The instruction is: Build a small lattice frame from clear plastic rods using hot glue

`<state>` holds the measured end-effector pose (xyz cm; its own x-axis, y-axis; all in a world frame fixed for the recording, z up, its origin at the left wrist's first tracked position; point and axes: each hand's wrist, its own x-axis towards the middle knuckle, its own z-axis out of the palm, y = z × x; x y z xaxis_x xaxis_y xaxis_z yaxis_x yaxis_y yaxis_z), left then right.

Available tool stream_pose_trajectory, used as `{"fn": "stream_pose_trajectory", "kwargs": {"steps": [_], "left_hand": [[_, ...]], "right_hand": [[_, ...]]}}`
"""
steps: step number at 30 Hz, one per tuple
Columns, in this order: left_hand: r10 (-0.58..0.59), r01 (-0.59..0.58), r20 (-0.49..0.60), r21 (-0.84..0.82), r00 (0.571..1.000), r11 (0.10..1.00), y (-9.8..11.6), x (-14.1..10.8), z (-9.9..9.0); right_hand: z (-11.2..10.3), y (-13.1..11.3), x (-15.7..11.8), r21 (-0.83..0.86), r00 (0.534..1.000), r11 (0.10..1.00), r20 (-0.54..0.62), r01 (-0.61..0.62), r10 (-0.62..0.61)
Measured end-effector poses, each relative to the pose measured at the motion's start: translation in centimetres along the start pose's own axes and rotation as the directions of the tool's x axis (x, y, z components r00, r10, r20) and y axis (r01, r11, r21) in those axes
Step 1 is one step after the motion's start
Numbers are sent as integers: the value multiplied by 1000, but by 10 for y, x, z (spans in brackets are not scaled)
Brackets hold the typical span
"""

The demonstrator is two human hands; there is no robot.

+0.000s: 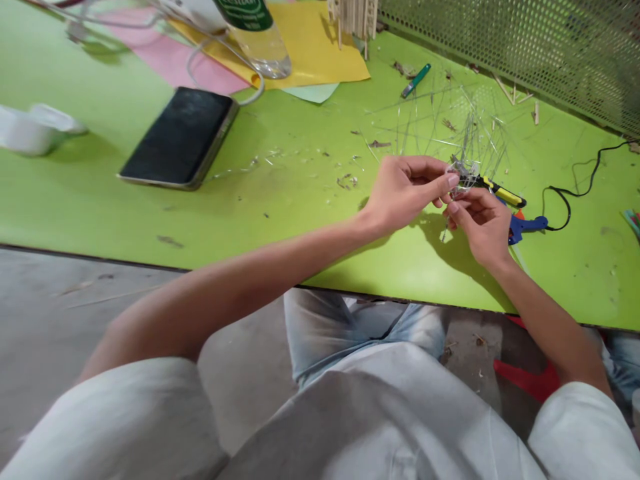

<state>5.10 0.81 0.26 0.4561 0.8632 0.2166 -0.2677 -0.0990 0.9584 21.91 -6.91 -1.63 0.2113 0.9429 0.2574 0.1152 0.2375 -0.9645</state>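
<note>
Both of my hands meet above the green table point(310, 233), pinching a small tangle of thin wire point(463, 179). My left hand point(407, 190) grips its near left side between thumb and fingers. From below and to the right, my right hand point(481, 223) holds the same wire piece, and a short end hangs under the fingertips. Just beyond lie several loose silvery wires point(470, 127). A tool with a yellow and black handle point(505, 193) and a blue glue gun point(527, 228) rest right of my right hand, partly hidden by it. Fine details of the wire piece are too small to tell.
A black phone point(180, 137), a bottle point(265, 47) and yellow paper point(320, 40) lie on the left and back. A green cutter point(416, 81) is behind the wires. A perforated green panel point(530, 53) borders the far right. A black cord point(575, 193) runs rightward.
</note>
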Motion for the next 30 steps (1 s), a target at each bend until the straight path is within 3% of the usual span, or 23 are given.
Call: {"fn": "stream_pose_trajectory", "kwargs": {"steps": [4,17,30], "left_hand": [[37,-37,-9,-7,999,999,-2,-2,4],[3,-3,-14,15,1000,1000,-2,0,0],[14,-14,-31,17,999,1000,0,-6,3]], "right_hand": [[2,-5,-2,-27,999,998,8,51,-51],[-3,-2,2,-65,1000,998,19,-14,15],[-1,-3,0,-62,999,997,11,39,-38]]}}
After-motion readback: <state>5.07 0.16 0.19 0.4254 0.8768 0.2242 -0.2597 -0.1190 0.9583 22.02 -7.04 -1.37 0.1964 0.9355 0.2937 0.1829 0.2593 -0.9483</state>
